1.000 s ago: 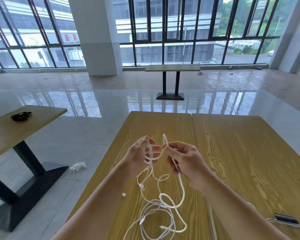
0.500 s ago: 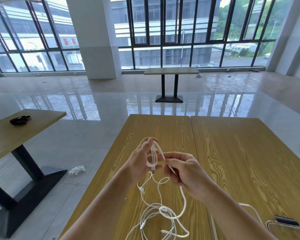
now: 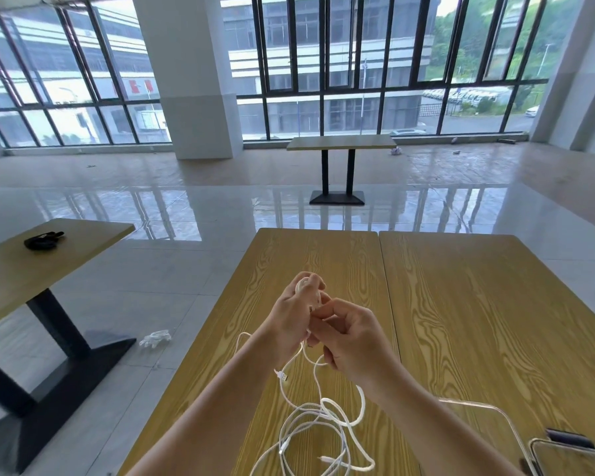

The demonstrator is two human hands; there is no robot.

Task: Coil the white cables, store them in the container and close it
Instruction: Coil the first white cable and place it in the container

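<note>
- The tabletop [image 3: 461, 304] I'm looking down on reads as wood-grain laminate, yellowish, smooth, with a soft satin sheen.
- The cables [image 3: 327, 420] look like smooth white plastic, slightly glossy, and the plug [image 3: 283, 376] hanging off one has a small metal-looking tip.
- The container [image 3: 495, 417] at my lower right is clear plastic, glossy along its rim.
- The floor [image 3: 193, 207] is polished tile, shiny enough to mirror the window frames.
- I see bare skin on both hands [image 3: 354, 341], no gloves.
- The side table's base [image 3: 66, 359] looks like matt black metal.
</note>
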